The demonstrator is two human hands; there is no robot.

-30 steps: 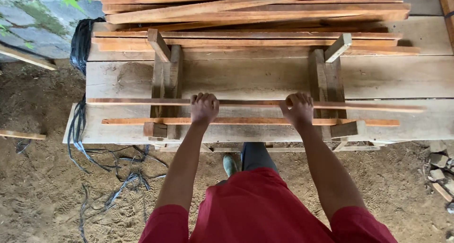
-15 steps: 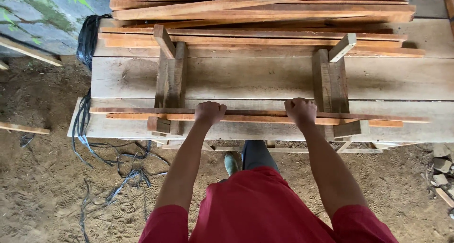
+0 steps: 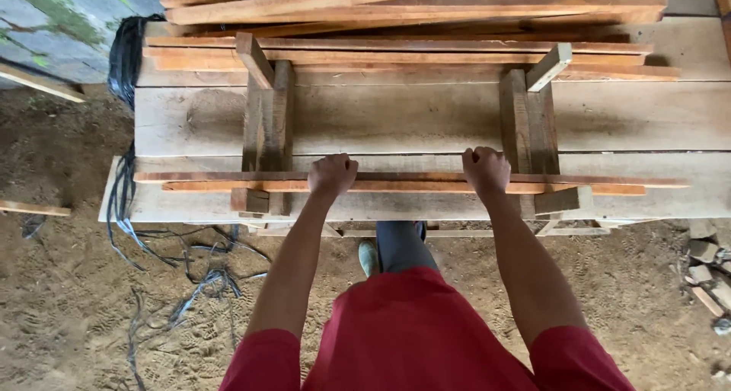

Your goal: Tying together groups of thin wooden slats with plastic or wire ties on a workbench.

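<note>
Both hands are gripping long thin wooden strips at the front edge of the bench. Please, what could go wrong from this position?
1. The left hand and right hand grip the thin strips near the middle; the long free ends may sag, swing or snap.
2. The rough wood is held bare-handed, so splinters are likely.
3. Black cables trail on the dirt floor to the left; stepping there could cause a trip.

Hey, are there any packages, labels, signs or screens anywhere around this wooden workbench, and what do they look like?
None in view: only bare timber, black cables and dirt floor.
Both hands, left hand and right hand, grip long thin reddish wooden slats on the pale plank workbench.
</note>
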